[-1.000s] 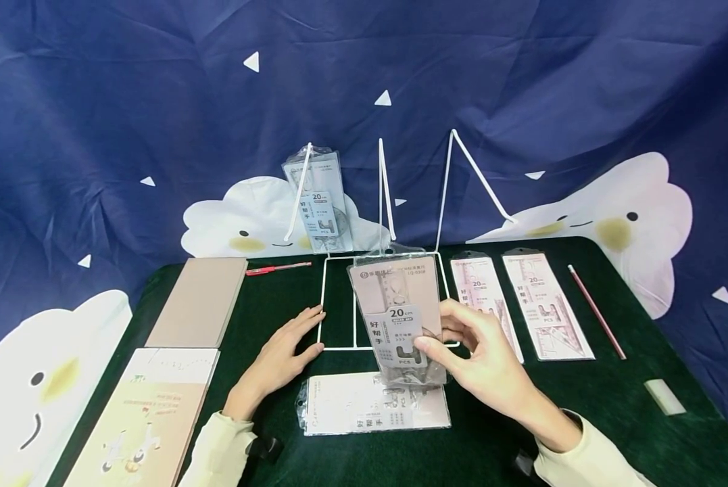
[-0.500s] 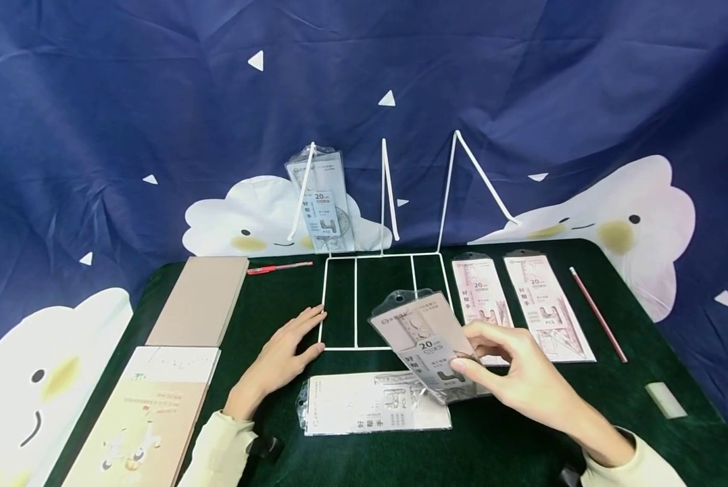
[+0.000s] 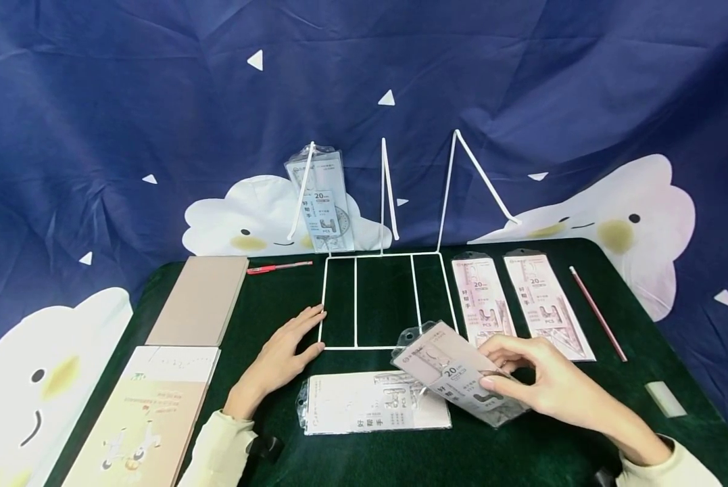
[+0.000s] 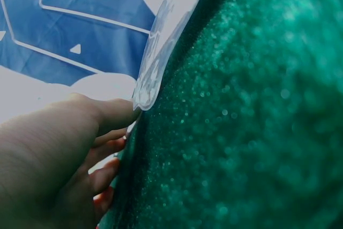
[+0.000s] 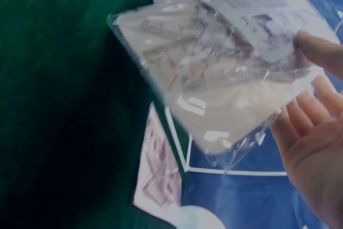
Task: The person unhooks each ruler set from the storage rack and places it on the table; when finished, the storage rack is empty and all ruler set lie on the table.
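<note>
My right hand [image 3: 546, 382] pinches a clear-sleeved ruler set [image 3: 439, 362] by its lower right part, thumb in front and fingers behind. The pack tilts to the left over the table, its top edge by the front of a white wire display rack [image 3: 355, 304]. In the right wrist view, the ruler set [image 5: 182, 73] shows its glossy plastic and ruler marks. My left hand [image 3: 281, 352] rests on the green cloth, fingertips at the rack's left base bar. Another ruler set [image 3: 364, 412] lies sideways in front of the rack, partly overlapped by the held one.
A bluish ruler set [image 3: 327, 203] hangs on the rack's left hook. Two pinkish ruler sets [image 3: 482, 291] [image 3: 546, 304], a pencil [image 3: 597, 313] and an eraser [image 3: 666, 399] lie at right. Left are a red pen [image 3: 278, 268], a brown notebook [image 3: 199, 297] and an illustrated book [image 3: 144, 412].
My right hand has brought the ruler set down and to the right, away from the rack's middle hook, tilting it further left. My left hand has stayed in place.
</note>
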The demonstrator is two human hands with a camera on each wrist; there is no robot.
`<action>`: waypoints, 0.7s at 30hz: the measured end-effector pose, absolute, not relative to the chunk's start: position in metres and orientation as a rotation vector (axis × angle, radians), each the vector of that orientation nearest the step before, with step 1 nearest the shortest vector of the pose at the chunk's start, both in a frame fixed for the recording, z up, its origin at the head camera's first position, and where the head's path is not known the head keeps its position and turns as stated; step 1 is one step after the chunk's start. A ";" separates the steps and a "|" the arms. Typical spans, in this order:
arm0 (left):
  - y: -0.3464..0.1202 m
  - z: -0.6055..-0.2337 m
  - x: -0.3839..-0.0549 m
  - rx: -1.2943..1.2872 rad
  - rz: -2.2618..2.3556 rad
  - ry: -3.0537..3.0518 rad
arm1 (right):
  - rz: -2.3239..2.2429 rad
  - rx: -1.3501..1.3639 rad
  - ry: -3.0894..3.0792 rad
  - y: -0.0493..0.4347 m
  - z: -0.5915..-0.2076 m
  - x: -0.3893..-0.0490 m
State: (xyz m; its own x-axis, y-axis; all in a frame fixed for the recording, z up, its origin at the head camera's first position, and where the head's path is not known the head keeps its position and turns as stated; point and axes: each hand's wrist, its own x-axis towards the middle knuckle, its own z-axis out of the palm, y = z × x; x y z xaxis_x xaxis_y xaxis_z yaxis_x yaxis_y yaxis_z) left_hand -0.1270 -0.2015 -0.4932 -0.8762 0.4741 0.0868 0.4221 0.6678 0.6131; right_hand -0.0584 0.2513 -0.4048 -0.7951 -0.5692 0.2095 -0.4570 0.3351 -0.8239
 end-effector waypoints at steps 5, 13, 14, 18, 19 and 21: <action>-0.202 -0.494 -0.127 0.759 0.994 2.796 | -1.476 -0.971 2.393 0.266 -0.406 -0.066; -0.201 -0.493 -0.127 0.764 0.996 2.802 | -1.347 -1.128 2.289 0.288 -0.408 -0.076; -0.201 -0.493 -0.127 0.763 0.995 2.802 | -1.323 -1.153 2.283 0.291 -0.410 -0.078; -0.201 -0.493 -0.128 0.758 0.989 2.801 | -1.242 -1.195 2.222 0.303 -0.415 -0.082; -0.201 -0.493 -0.128 0.756 0.987 2.801 | -1.229 -1.173 2.197 0.306 -0.415 -0.082; -0.201 -0.493 -0.128 0.753 0.987 2.800 | -1.211 -1.148 2.154 0.312 -0.416 -0.084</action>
